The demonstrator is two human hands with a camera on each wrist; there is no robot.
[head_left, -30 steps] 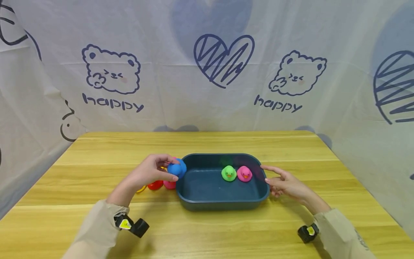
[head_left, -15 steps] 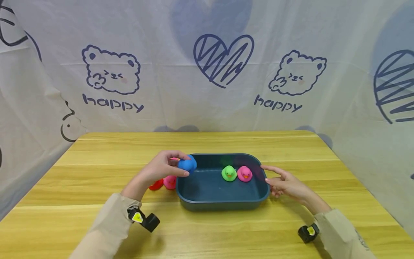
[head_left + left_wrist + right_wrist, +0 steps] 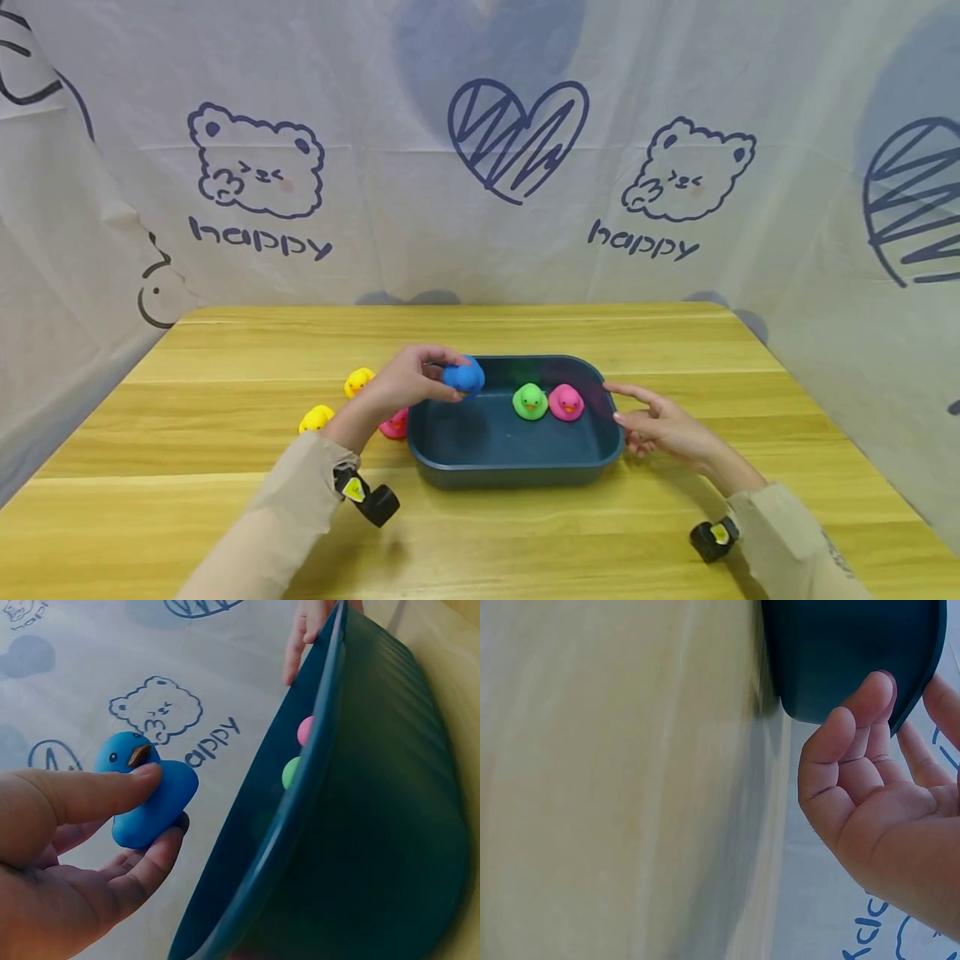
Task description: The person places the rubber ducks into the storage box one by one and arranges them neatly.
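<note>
Showing in 2 views: blue duck (image 3: pixel 166 796)

left fingers (image 3: pixel 446 356) hold blue duck (image 3: pixel 467 377) over dark tray (image 3: pixel 525 443)

Smooth, matt, rubbery-looking blue duck (image 3: pixel 154 808) here, smooth plastic-looking tray (image 3: pixel 517 477) catching a soft sheen along its rim, wood-grained bench (image 3: pixel 570 542) below, creased cloth backdrop (image 3: pixel 397 200) behind!

Table (image 3: pixel 540 542) — yellowish wood, grain crosswise. White cloth (image 3: pixel 405 225), creased, printed dark blue — hung behind the table and along its left and right sides. Above the table's far edge: a scribbled heart (image 3: pixel 520 140) between a left bear (image 3: pixel 258 162) and a right bear (image 3: pixel 686 171), each captioned "happy". Soft light.
</note>
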